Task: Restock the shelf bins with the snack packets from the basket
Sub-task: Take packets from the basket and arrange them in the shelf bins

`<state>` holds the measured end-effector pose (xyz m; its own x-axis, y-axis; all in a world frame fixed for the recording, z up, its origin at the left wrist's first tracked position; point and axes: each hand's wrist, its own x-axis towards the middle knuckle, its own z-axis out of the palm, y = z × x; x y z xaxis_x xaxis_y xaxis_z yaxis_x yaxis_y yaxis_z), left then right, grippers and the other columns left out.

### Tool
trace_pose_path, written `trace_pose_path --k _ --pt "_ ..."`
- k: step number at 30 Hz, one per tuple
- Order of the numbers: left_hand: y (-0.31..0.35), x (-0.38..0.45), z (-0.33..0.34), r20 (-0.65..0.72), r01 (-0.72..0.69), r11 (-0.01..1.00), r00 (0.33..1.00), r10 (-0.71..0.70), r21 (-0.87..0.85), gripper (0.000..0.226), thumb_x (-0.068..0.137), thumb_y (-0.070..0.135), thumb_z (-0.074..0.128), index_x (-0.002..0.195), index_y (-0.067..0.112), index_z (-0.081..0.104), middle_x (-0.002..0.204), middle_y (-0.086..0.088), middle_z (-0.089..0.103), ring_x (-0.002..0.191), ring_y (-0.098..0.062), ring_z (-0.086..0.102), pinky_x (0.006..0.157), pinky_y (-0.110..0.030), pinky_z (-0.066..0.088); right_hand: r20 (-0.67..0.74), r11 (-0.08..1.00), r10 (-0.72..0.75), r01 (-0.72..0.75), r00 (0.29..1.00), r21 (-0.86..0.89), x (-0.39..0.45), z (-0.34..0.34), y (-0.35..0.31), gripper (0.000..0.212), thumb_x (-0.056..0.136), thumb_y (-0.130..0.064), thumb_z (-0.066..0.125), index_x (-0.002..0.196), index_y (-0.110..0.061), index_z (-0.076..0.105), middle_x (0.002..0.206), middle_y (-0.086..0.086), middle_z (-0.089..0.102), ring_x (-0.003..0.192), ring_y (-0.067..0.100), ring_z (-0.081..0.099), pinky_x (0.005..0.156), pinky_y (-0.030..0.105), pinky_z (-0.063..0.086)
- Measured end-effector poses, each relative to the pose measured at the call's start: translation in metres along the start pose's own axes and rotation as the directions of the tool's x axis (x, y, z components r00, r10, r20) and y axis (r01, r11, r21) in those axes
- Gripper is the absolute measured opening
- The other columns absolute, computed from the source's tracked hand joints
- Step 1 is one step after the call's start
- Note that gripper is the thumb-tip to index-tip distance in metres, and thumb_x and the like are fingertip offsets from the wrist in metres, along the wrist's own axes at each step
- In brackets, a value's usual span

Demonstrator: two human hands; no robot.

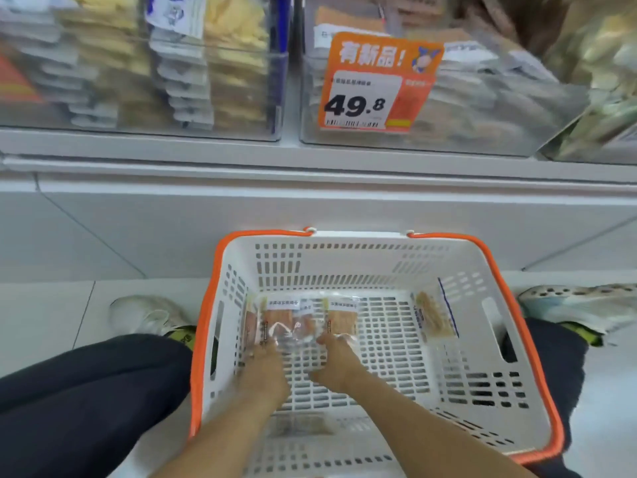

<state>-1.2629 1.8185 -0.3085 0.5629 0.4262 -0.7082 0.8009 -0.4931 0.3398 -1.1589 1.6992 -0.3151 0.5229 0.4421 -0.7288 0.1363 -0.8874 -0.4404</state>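
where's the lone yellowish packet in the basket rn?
Head view: the yellowish packet leans against the right inner wall of the basket, apart from the orange packets under both hands at far left.

Orange price tag [375, 82] on the clear shelf bin [482, 108]: "有新品!" and "49.8"; smaller print seemingly illegible.

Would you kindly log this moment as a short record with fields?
setting: basket on floor below shelf bins
left hand: reaching to orange packets in basket; grip unclear
right hand: at the same packets; grip unclear
other stock: one pale packet at basket's right side, another near the front
bins: stacked packets inside
price tag: 49.8
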Motion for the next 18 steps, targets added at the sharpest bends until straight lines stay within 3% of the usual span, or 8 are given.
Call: trace_pose_path --k 2,4,6,9,11,14,16,18 --pt "0.004 0.006 0.005 0.022 0.017 0.994 1.0 -0.015 -0.105 0.091 0.091 -0.004 0.051 0.158 0.028 -0.001 0.161 -0.009 0.022 0.111 -0.013 0.057 0.077 -0.015 0.048 -0.044 0.99 0.037 -0.031 0.998 0.139 0.009 0.013 -0.003 0.08 0.085 -0.023 0.078 0.149 -0.016 0.03 0.144 0.009 0.041 0.117 0.021 0.057 0.09 0.022 0.048" --pt "0.007 0.013 0.006 0.052 0.031 0.964 0.998 -0.018 -0.265 0.092 0.091 -0.004 0.051 0.158 0.032 -0.001 0.151 -0.006 0.041 0.079 -0.008 0.059 0.049 -0.012 0.042 -0.114 0.932 0.084 -0.037 0.99 0.359 0.019 0.019 -0.009 0.068 0.082 -0.019 0.081 0.136 -0.013 0.04 0.118 0.006 0.06 0.096 0.017 0.063 0.081 0.025 0.055" --pt "0.011 0.016 0.001 0.06 0.062 0.924 0.997 -0.043 -0.377 0.085 0.091 -0.005 0.049 0.158 0.029 0.008 0.147 -0.003 0.048 0.086 -0.013 0.062 0.054 -0.017 0.048 -0.102 0.841 0.146 -0.07 0.984 0.536 0.034 0.022 -0.016 0.053 0.081 -0.018 0.081 0.123 -0.009 0.05 0.096 0.004 0.066 0.084 0.018 0.066 0.08 0.034 0.06" --pt "0.01 0.021 -0.001 0.043 0.084 0.913 0.996 -0.073 -0.399 0.084 0.093 -0.005 0.048 0.158 0.026 0.007 0.147 -0.003 0.049 0.091 -0.011 0.058 0.049 -0.01 0.041 -0.083 0.835 0.145 -0.077 0.986 0.545 0.046 0.024 -0.026 0.014 0.087 -0.014 0.075 0.09 -0.013 0.061 0.085 -0.002 0.063 0.069 0.008 0.061 0.064 0.015 0.052" --pt "0.006 0.025 0.004 0.049 0.085 0.9 0.996 -0.071 -0.428 0.083 0.093 -0.005 0.046 0.159 0.026 0.006 0.148 -0.004 0.048 0.085 -0.006 0.053 0.042 -0.009 0.038 -0.1 0.862 0.117 -0.051 0.988 0.505 0.049 0.023 -0.03 0.018 0.091 -0.013 0.068 0.075 -0.017 0.061 0.08 -0.006 0.061 0.064 0.003 0.056 0.057 0.01 0.043" --pt "0.011 0.019 -0.002 0.035 0.06 0.886 0.998 -0.05 -0.461 0.066 0.095 0.0 0.044 0.155 0.017 0.023 0.127 -0.002 0.059 0.079 -0.003 0.054 0.051 -0.004 0.04 -0.125 0.897 0.043 0.017 0.991 0.442 0.046 0.011 -0.034 0.019 0.092 -0.009 0.061 0.076 -0.019 0.061 0.074 -0.008 0.062 0.067 0.006 0.056 0.058 0.015 0.045" --pt "0.02 0.009 -0.005 -0.154 -0.103 0.905 0.987 0.042 -0.412 0.055 0.096 0.005 0.049 0.148 0.016 0.035 0.131 0.0 0.055 0.103 -0.011 0.058 0.078 -0.001 0.033 -0.109 0.92 -0.03 0.07 0.994 0.385 0.038 -0.007 -0.033 0.019 0.089 -0.006 0.06 0.076 -0.021 0.06 0.08 -0.004 0.066 0.075 0.016 0.062 0.067 0.03 0.057" --pt "0.024 0.002 -0.008 -0.378 -0.29 0.906 0.911 0.163 -0.307 0.061 0.094 0.011 0.058 0.15 0.018 0.033 0.143 0.0 0.043 0.125 -0.018 0.05 0.096 -0.012 0.032 -0.068 0.949 -0.151 0.163 0.986 0.268 0.025 -0.032 -0.027 0.021 0.09 -0.009 0.058 0.075 -0.023 0.056 0.093 0.003 0.069 0.086 0.027 0.067 0.077 0.041 0.057"
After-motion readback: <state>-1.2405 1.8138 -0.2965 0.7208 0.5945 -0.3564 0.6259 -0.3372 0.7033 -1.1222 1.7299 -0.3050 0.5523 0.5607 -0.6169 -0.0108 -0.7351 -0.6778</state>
